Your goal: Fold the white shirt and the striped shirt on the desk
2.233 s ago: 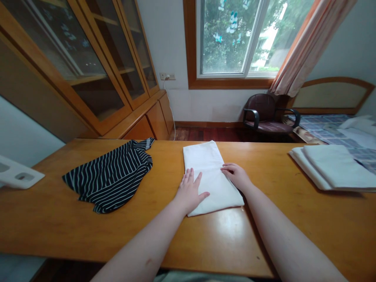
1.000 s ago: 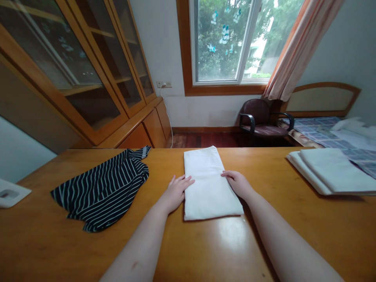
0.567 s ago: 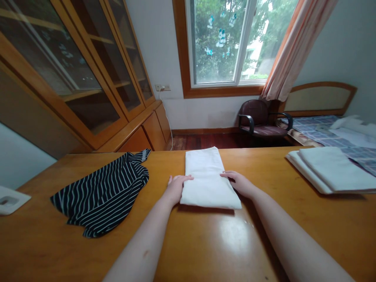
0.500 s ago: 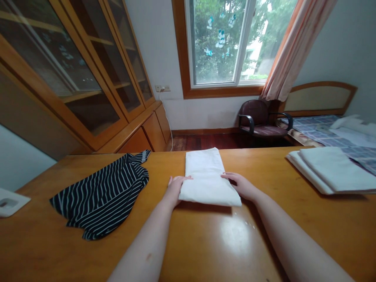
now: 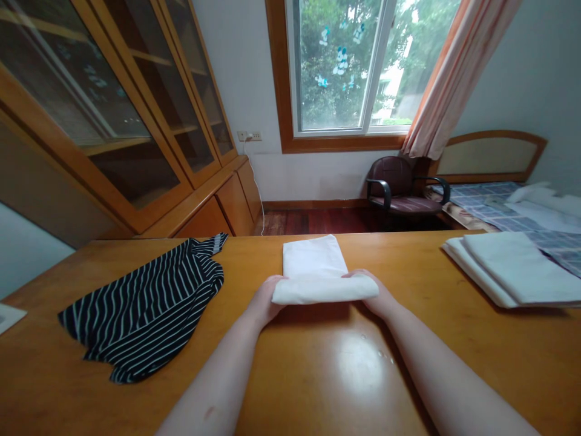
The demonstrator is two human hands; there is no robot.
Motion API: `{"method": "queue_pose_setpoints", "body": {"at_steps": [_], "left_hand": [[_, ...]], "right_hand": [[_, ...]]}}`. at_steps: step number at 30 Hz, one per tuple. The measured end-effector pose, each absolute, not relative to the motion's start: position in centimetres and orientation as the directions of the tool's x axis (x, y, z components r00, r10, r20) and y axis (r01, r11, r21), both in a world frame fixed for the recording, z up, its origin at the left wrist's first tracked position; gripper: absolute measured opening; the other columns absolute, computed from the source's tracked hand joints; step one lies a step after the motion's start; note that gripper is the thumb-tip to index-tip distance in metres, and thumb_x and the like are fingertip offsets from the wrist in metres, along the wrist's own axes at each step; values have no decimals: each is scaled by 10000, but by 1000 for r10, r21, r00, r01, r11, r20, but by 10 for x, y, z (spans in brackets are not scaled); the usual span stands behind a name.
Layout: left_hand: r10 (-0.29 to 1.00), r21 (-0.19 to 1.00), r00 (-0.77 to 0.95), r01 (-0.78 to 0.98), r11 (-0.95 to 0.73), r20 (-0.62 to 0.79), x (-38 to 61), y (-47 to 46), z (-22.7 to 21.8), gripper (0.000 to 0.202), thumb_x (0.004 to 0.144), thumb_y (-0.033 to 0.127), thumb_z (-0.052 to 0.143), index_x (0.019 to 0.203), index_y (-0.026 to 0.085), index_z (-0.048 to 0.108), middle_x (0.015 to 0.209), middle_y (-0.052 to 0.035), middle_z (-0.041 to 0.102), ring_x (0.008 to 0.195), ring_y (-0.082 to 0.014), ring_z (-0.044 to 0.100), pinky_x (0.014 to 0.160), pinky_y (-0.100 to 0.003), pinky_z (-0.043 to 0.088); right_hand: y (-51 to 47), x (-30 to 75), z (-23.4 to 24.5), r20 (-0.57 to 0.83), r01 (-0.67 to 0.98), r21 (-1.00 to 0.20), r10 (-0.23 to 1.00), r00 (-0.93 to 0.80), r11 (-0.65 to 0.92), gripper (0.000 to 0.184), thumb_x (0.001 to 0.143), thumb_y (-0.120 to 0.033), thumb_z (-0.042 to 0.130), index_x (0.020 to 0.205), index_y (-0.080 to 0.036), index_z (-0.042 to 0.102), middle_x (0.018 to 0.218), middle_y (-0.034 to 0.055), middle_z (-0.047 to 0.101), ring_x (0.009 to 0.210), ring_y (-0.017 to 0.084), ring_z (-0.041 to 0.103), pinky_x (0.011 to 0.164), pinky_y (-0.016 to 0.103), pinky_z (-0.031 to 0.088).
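Observation:
A folded white cloth (image 5: 314,257) lies on the wooden table, its near end lifted and bent over toward the window. My left hand (image 5: 267,301) grips the left side of this raised fold, the fingers partly hidden by the cloth. On the other side my right hand (image 5: 374,295) is closed around the right end of the fold. Left of the cloth, apart from both hands, lies a black garment with white stripes (image 5: 154,303).
A stack of folded white cloth (image 5: 512,266) rests at the table's right. Beyond the wooden table (image 5: 299,387) stand a maroon armchair (image 5: 399,188) and a bed (image 5: 481,203). A glass-door cabinet (image 5: 200,194) lines the left, and a white object (image 5: 9,316) sits at the left edge.
The near end of the white cloth, flat before, has been raised and bent away from me. Both hands have closed on its sides. The view has shifted slightly.

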State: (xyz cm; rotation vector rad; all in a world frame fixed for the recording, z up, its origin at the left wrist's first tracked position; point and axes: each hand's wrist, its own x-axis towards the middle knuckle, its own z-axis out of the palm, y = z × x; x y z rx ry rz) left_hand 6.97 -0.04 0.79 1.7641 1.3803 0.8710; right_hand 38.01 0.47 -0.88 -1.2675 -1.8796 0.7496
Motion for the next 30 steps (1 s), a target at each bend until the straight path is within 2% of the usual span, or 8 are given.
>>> {"method": "queue_pose_setpoints", "body": {"at_steps": [3,7,10,14,17,20,26,30], "left_hand": [[945,811,297,514,-280,138,68,-1,12,239,696,224,578,902,204,697,1038,-55,666,1059,-245,559,981,-406,392],[926,731,319,580,-359,202,69,-2,14,232,716,182,530,874,217,696,996,-56,668,1016,-224,564,936,-366,405],[954,754,248,591,-287,168,72,-3,15,259,706,187,502,868,209,702,918,-47,662,932,-217,572,889,-350,418],[999,865,42,499,-48,31,78,-2,12,251,718,240,474,823,158,687,860,-52,654,862,-217,594,785,-316,456],[997,883,67,466,-61,33,80,-2,6,227,705,268,530,855,161,663,860,-41,673,832,-214,609,757,-307,465],[994,879,89,465,-103,69,81,-3,3,261,729,323,558,933,178,633,913,-42,689,878,-225,616,781,-321,468],[997,796,82,603,-47,-3,85,-5,11,308,799,361,525,1037,173,577,916,-81,694,861,-231,637,736,-297,453],[998,733,3,679,40,-57,87,-6,13,467,803,413,521,1166,119,539,749,-60,673,737,-220,632,658,-291,438]], "right_hand": [[3,379,-5,163,583,-769,963,-216,261,272,689,-260,559,909,-199,708,943,65,684,938,248,603,866,359,437],[1,376,2,146,611,-751,965,-218,252,285,681,-273,571,912,-193,716,953,64,687,935,257,596,856,377,428],[4,375,1,138,569,-785,965,-224,244,243,672,-287,573,832,-179,720,888,64,698,886,258,606,810,366,446],[7,374,-9,75,474,-868,982,-171,149,201,682,-277,527,723,-168,691,818,63,703,851,248,622,789,338,468],[5,373,-14,68,409,-905,989,-130,116,252,752,-312,488,822,-170,684,916,75,706,892,244,629,802,338,475],[3,371,-13,96,532,-838,992,-78,123,296,799,-365,478,923,-168,660,1022,105,684,1003,268,597,849,364,454],[4,363,-1,6,705,-709,1000,-19,18,391,854,-363,459,1167,-138,525,991,112,679,912,238,621,772,319,450],[4,359,-1,-4,779,-627,1000,10,-11,467,889,-323,409,1299,-101,436,1062,150,661,977,256,610,805,334,435]]}}
